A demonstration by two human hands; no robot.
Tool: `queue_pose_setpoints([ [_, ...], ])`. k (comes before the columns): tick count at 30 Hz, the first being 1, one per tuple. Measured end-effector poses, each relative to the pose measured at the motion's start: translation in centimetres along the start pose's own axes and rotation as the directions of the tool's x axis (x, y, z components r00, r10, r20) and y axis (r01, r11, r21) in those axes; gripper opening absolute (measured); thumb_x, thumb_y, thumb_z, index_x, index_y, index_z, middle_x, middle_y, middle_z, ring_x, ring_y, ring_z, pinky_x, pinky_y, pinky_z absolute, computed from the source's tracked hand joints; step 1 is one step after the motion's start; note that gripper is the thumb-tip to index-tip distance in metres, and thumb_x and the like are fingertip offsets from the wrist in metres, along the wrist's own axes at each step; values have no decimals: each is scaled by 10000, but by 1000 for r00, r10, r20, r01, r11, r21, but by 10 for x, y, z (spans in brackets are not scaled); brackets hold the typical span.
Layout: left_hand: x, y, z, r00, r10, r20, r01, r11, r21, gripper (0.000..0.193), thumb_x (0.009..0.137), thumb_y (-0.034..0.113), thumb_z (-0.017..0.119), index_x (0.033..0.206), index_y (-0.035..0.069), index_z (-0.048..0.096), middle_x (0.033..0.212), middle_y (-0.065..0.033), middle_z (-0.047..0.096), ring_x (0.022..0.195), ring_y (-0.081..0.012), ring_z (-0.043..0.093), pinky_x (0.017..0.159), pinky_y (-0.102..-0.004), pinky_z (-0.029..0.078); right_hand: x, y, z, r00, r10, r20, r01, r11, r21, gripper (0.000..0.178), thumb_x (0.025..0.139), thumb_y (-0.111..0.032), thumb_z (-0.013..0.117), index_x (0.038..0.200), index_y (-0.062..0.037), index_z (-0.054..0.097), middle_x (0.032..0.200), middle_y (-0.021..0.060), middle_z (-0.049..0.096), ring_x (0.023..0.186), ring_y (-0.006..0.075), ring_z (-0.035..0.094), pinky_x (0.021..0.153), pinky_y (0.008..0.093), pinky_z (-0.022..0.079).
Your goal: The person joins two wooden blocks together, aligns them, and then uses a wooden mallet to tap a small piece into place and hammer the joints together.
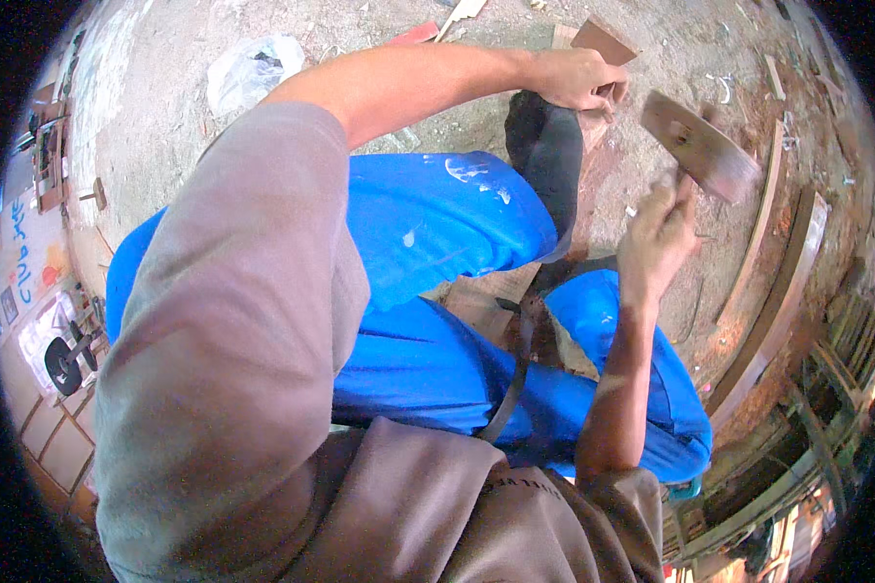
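Note:
My right hand (656,238) is wrapped round the handle of a mallet (698,146). Its thick brown-grey head is raised and slightly blurred, to the right of my left hand. My left hand (581,80) reaches out to the far side with its fingers curled together. What those fingers pinch is too small and hidden to make out. Just beyond them is a flat brown piece of wood (603,44), tilted near the ground. Close under my left wrist is my dark boot (544,136). My legs in blue trousers are bent beneath me.
A crumpled clear plastic bag (253,73) lies on the dirty ground at the far left. Long wooden strips (753,233) and a thicker beam (778,301) lie along the right. A small wooden-handled tool (94,194) and a black fan (66,360) are at the left.

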State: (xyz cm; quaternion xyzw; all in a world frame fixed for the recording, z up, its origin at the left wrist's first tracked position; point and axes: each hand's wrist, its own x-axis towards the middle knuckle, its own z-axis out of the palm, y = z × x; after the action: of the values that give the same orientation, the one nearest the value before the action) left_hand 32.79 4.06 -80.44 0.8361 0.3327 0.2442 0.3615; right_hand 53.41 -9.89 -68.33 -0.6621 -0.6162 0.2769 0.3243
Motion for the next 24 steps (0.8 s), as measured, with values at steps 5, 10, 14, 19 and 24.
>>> queue_pose_setpoints([
  [5,8,-3,-6,995,17,98,-23,998,63,205,869,191,736,1010,56,672,843,-155,715,791,-320,708,712,-424,541,6,8,7,996,-62,63,68,993,-93,379,1044,-261,514,1078,100,624,837,303,657,755,423,656,721,496,488],
  [10,8,-4,-4,993,91,81,-100,989,113,180,876,161,724,1001,39,679,860,-173,716,816,-355,704,719,-439,550,-1,29,11,993,-9,114,10,1000,-9,349,1048,-236,474,1058,82,615,796,282,652,742,470,644,681,506,484],
  [14,8,-8,-8,995,62,83,-72,990,122,191,878,167,720,992,19,678,845,-174,714,810,-359,702,723,-445,547,8,12,19,964,-265,-11,258,948,-186,330,1046,-245,505,858,16,581,626,135,558,563,239,544,553,402,427],
  [19,9,2,-2,995,7,97,-21,990,137,195,887,244,715,893,53,675,801,-163,707,806,-359,695,717,-459,523,0,12,15,992,-31,119,50,986,-160,308,1009,-207,497,942,61,633,888,346,656,868,513,664,747,572,486],
  [24,12,-1,-6,994,104,22,-106,992,69,155,847,155,655,901,10,650,807,-220,679,776,-405,679,702,-479,526,-1,11,11,990,15,142,15,978,-209,374,1006,-231,503,1187,80,606,989,384,638,987,539,638,823,562,502],
])
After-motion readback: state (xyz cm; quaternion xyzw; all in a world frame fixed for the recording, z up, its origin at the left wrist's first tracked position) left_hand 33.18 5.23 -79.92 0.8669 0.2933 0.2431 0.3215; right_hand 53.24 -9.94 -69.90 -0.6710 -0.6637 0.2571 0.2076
